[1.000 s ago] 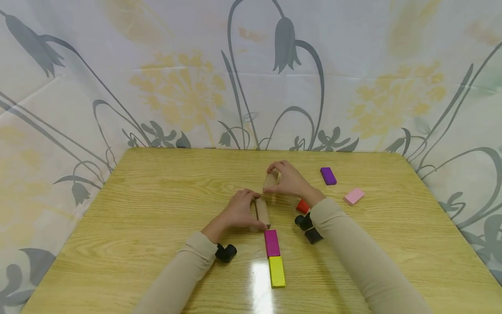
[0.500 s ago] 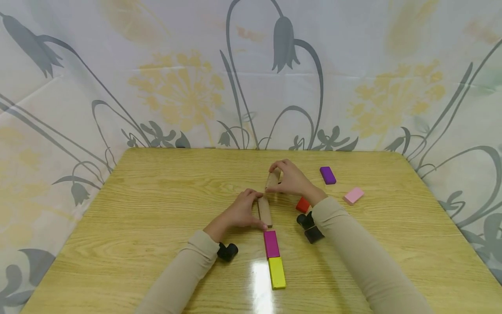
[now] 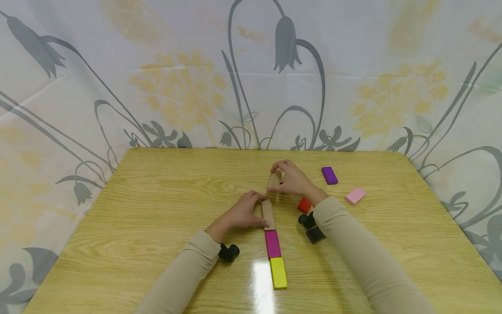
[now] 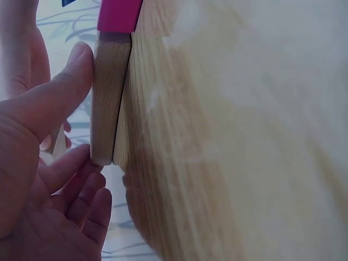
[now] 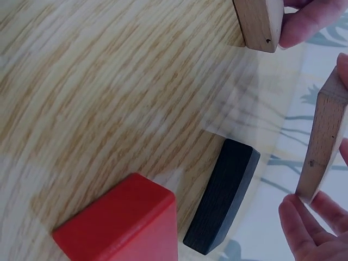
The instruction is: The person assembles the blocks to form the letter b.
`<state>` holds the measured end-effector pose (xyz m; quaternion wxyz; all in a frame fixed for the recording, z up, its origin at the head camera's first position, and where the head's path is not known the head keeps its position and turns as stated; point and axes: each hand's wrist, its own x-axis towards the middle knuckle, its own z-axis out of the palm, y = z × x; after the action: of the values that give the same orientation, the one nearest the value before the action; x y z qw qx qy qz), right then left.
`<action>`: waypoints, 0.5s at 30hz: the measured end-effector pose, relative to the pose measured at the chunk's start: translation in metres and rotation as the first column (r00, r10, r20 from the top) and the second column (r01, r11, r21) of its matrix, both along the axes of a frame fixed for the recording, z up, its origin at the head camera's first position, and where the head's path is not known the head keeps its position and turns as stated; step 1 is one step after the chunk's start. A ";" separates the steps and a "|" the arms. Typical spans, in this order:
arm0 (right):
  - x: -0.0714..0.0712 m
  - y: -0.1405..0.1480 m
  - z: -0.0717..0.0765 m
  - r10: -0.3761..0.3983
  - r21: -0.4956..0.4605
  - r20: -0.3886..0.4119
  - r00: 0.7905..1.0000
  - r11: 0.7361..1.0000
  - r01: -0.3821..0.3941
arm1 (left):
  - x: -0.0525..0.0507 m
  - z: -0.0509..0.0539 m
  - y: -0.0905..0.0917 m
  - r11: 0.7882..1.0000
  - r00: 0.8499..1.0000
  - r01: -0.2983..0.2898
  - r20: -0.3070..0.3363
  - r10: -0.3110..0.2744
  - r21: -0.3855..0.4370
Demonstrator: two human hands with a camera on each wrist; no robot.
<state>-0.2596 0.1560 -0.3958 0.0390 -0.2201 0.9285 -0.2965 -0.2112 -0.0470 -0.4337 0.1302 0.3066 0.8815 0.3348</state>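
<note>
My left hand (image 3: 241, 211) pinches a plain wooden block (image 3: 268, 213) lying on the table, thumb at its near end and fingers at its far end. That block's near end meets a magenta block (image 3: 273, 244), as the left wrist view also shows; a yellow block (image 3: 278, 273) continues the row toward me. Farther back, my right hand (image 3: 294, 179) holds a second plain wooden block (image 5: 326, 141) by its ends, tilted and raised off the table. Below the right hand lie a red block (image 3: 304, 205) and a black block (image 5: 220, 196), the latter mostly hidden in the head view.
Off to the right, a purple block (image 3: 329, 175) and a pink block (image 3: 355, 196) lie apart on the wooden table (image 3: 157, 209). A patterned cloth (image 3: 251, 87) hangs behind the table's far edge. Black wrist cameras (image 3: 228, 252) sit beside both cuffs.
The left hand has slid its wooden block slightly right and toward me, closing the small gap to the magenta block. The right hand stays nearly still with its block.
</note>
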 end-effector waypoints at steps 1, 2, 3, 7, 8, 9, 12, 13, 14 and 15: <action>0.000 0.000 0.000 -0.002 -0.002 0.003 1.000 1.000 0.002 | 0.000 0.000 0.000 1.000 1.000 -0.001 0.001 0.001 -0.002; 0.000 0.000 0.000 -0.001 -0.004 0.004 1.000 1.000 0.001 | 0.000 0.000 0.000 1.000 1.000 -0.002 0.001 0.002 -0.008; 0.000 0.000 -0.001 -0.003 -0.003 0.006 1.000 1.000 0.003 | 0.001 0.000 0.000 1.000 1.000 -0.003 0.001 0.003 -0.010; 0.000 -0.002 -0.002 -0.004 -0.013 0.014 1.000 1.000 0.004 | 0.001 -0.001 0.001 1.000 1.000 -0.003 -0.009 0.003 -0.016; 0.000 -0.002 -0.003 -0.002 -0.016 0.017 1.000 1.000 0.002 | 0.001 -0.001 0.001 1.000 1.000 -0.002 -0.014 0.002 -0.016; 0.000 -0.002 -0.003 -0.002 -0.016 0.021 1.000 1.000 0.003 | 0.002 -0.001 0.001 1.000 1.000 -0.002 -0.018 0.002 -0.017; -0.001 -0.004 -0.004 0.011 -0.018 0.030 0.999 1.000 -0.010 | 0.002 -0.001 0.000 1.000 1.000 -0.012 -0.018 0.012 -0.011; -0.002 -0.005 -0.004 0.019 -0.019 0.032 0.999 1.000 -0.018 | 0.003 -0.001 0.000 1.000 1.000 -0.020 -0.012 0.020 -0.002; -0.002 -0.005 -0.004 0.027 -0.019 0.034 0.999 0.999 -0.026 | 0.003 0.000 -0.001 1.000 1.000 -0.030 -0.002 0.030 0.010; -0.002 -0.006 -0.005 0.033 -0.019 0.036 0.999 0.999 -0.032 | 0.004 0.001 -0.002 0.999 0.999 -0.042 0.010 0.041 0.019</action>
<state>-0.2620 0.1503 -0.4006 0.0588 -0.2302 0.9212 -0.3082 -0.2074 -0.0488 -0.4332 0.1245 0.2879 0.8837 0.3475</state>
